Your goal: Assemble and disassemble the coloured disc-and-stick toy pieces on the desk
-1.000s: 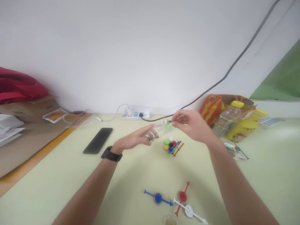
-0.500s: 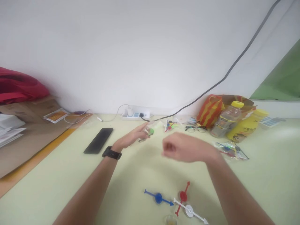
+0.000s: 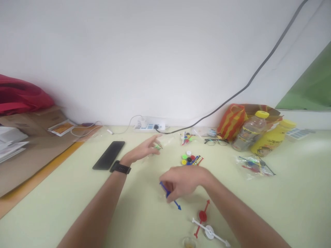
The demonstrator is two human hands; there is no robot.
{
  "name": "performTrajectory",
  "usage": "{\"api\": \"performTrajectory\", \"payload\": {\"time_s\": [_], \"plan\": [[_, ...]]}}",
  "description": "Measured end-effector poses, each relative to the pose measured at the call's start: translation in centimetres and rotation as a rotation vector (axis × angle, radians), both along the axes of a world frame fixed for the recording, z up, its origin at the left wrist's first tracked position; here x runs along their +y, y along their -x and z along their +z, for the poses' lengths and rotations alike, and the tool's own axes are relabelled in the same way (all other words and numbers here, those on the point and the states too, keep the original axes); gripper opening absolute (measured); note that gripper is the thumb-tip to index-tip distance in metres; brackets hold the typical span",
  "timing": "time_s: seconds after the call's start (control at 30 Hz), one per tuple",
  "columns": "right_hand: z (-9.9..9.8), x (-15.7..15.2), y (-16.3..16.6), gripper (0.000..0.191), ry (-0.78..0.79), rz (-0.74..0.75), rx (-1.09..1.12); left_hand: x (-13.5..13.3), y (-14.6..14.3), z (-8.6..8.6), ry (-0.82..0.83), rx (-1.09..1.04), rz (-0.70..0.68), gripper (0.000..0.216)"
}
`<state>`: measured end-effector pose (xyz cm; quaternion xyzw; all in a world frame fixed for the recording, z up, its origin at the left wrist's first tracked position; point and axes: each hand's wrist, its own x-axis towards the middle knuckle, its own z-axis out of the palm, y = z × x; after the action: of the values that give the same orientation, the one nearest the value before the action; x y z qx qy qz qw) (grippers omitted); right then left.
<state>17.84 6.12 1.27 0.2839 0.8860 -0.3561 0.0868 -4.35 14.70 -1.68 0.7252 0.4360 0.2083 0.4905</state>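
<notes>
My right hand is closed in a pinch on a blue arrow spinner, which is held at a slant above or on the table. Farther back, my left hand, with a black watch at its wrist, has its fingers around a small green plastic piece; clear plastic near it is blurred. A red arrow spinner and a white arrow spinner lie crossed close to me. Beside them is a clear round piece. Loose coloured discs and arrows lie beyond my right hand.
A black phone lies left of my left wrist. At the back are a power strip, glasses and bagged parts. On the right stand a clear bottle and a yellow bottle, with another bag of parts in front.
My right hand has moved down and left and taken hold of the blue spinner, which has shifted up and left. The loose discs behind it now show. My left hand has drawn slightly left.
</notes>
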Motion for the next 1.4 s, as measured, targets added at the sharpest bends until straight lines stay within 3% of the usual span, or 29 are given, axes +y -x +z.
{"api": "performTrajectory", "payload": {"time_s": [0.13,0.23,0.4,0.57,0.87,1.0,1.17,1.3,1.4], "plan": [[1.5,1.4,-3.1,0.023,0.269,-0.144,0.332,-0.2,-0.2,0.3,-0.025,0.001,-0.025,0.082],[3.2,1.4,-5.2,0.021,0.29,-0.364,0.509,-0.3,-0.4,0.4,-0.048,0.019,-0.066,0.081],[4.0,2.2,-8.3,0.031,0.053,-0.641,0.744,-0.5,-0.7,0.5,-0.058,0.039,-0.114,0.08],[2.8,3.6,-9.4,0.04,-0.154,-0.918,0.706,-0.8,-1.1,0.8,-0.058,0.035,-0.127,0.083],[1.4,4.5,-8.0,0.032,-0.331,-0.774,0.546,-1.6,-2.4,1.6,-0.061,-0.03,-0.212,0.087],[0.8,4.9,-7.4,0.025,-0.448,-0.798,0.521,-1.8,-2.9,1.6,-0.081,-0.043,-0.228,0.086],[0.4,4.4,-6.3,0.018,-0.399,-0.787,0.579,-1.9,-3.2,1.5,-0.083,-0.051,-0.226,0.086],[0.8,3.8,-5.9,0.019,-0.332,-0.696,0.599,-2.1,-3.2,1.4,-0.036,-0.077,-0.217,0.084],[2.2,2.9,-6.3,0.017,-0.488,-0.77,0.533,-1.7,-3.0,1.0,0.023,-0.102,-0.197,0.081]]}}
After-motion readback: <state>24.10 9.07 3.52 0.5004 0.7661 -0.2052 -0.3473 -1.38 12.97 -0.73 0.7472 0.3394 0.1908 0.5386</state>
